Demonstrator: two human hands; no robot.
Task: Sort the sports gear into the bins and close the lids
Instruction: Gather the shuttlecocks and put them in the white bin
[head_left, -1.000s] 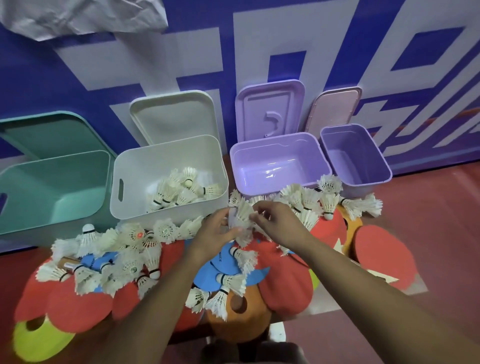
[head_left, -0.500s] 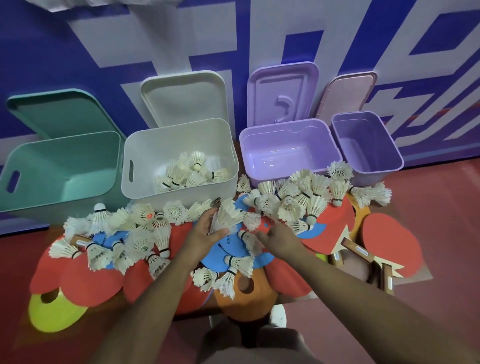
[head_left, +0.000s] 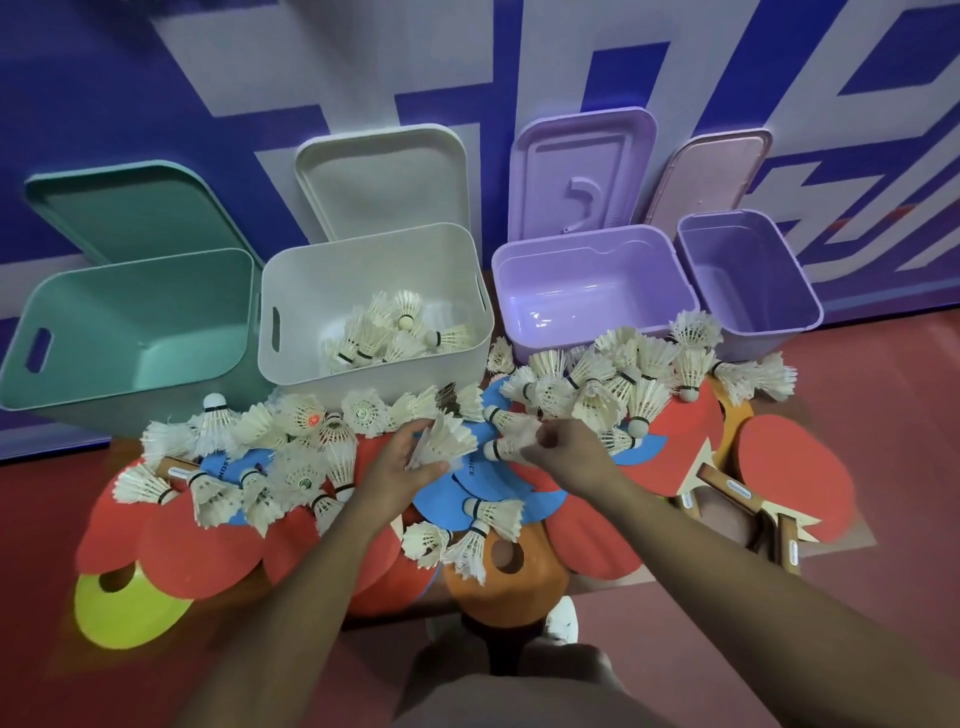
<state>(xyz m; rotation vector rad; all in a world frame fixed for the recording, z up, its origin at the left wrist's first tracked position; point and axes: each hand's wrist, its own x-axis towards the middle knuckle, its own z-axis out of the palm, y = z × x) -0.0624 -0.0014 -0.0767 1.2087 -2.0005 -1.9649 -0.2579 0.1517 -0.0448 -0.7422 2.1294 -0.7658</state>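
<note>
Several white feather shuttlecocks (head_left: 613, 384) lie scattered over red and blue table tennis paddles (head_left: 795, 473) in front of four open bins. The white bin (head_left: 291, 332) holds several shuttlecocks; the green bin (head_left: 130, 322), the wide purple bin (head_left: 597, 249) and the small purple bin (head_left: 800, 291) hold nothing I can see. My left hand (head_left: 402, 465) grips a bunch of shuttlecocks (head_left: 447, 436). My right hand (head_left: 566, 449) pinches a shuttlecock (head_left: 511, 447) lying on a blue paddle.
Each bin's lid leans against the blue and white wall behind it: green lid (head_left: 130, 208), white lid (head_left: 384, 176), purple lid (head_left: 582, 171), pink lid (head_left: 711, 176). A yellow cone (head_left: 124, 608) and an orange cone (head_left: 509, 577) lie at the near edge of the pile.
Both hands came down from near the white bin's front toward the blue paddles. My right hand has moved onto a shuttlecock there; my left keeps its bunch.
</note>
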